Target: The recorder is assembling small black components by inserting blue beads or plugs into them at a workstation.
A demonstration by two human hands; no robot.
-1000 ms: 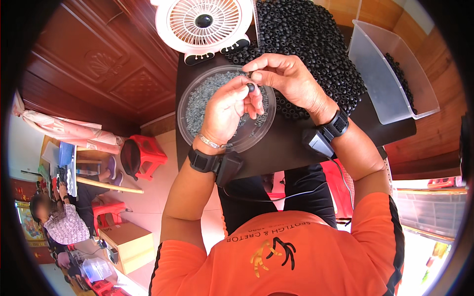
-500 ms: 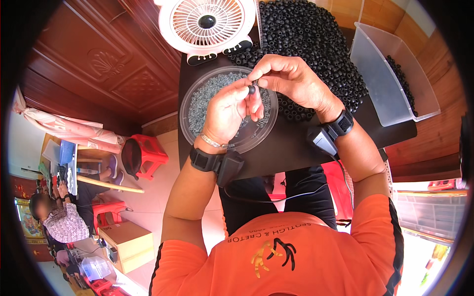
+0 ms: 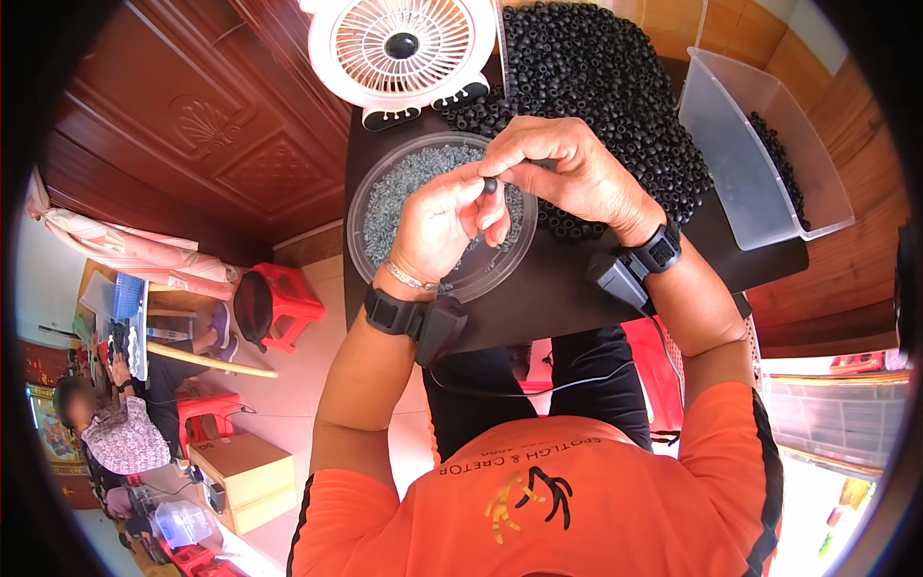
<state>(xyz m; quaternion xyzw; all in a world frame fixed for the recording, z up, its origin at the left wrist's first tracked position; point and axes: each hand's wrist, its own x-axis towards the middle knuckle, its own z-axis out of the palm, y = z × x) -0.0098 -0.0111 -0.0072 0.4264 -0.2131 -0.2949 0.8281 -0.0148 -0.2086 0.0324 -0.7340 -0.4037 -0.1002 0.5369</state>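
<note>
My left hand (image 3: 444,219) pinches a small round black plastic piece (image 3: 490,185) between thumb and fingers, above the right part of a round clear tub (image 3: 358,223). Small translucent grey pieces (image 3: 392,197) fill much of that tub. Close against the black piece, the thumb and forefinger of my right hand (image 3: 577,175) are pinched together; their tips hide whatever lies between them. Beyond my right hand spreads a large heap of black hollow pieces (image 3: 601,91), similar in colour to the one I hold.
A white fan (image 3: 332,72) stands at the table's far left. At the right is a clear plastic bin (image 3: 735,173) with some black pieces inside. Red stools (image 3: 288,306), a cardboard box (image 3: 245,471) and a seated person (image 3: 125,438) are off to the left.
My right fingertips have come down against the black piece and my left thumb. The piece stays in my left hand, slightly lower in view.
</note>
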